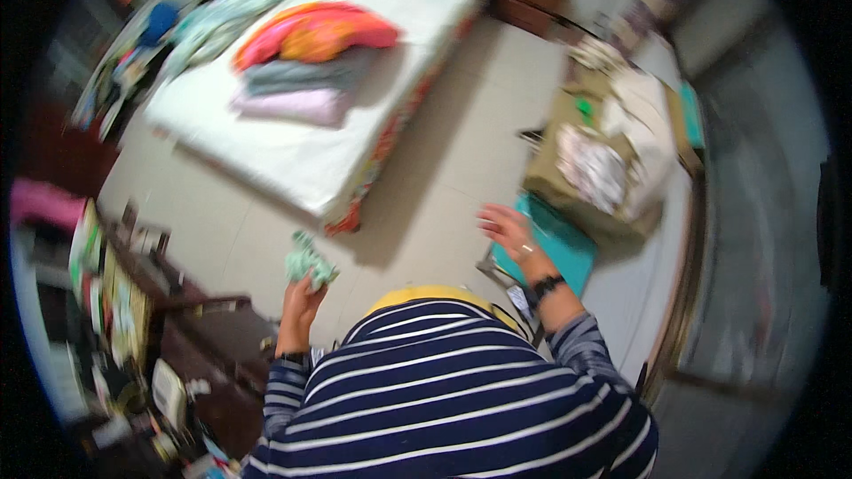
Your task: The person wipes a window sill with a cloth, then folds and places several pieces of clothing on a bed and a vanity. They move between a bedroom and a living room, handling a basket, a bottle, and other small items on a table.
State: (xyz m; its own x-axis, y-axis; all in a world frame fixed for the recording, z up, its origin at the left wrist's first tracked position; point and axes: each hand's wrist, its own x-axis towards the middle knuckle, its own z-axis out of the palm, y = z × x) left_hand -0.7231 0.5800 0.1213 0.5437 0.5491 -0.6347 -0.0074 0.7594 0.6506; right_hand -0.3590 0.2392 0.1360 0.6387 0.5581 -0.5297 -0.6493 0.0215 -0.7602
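Note:
A crumpled light green cloth is gripped in my left hand, held over the tiled floor in front of me. My right hand has its fingers apart and nothing in it, above the floor beside a teal flat surface. Beyond both hands is a bed with a white sheet. On it lies a stack: a red and orange cloth on top, grey folded fabric under it, and a pink folded item at the bottom. A pale green cloth lies rumpled at the bed's far left.
To the right, an olive-brown covered piece bears white cloths and a small green object. A dark wooden desk with many items stands at the lower left. A wooden nightstand is by the bed's far end.

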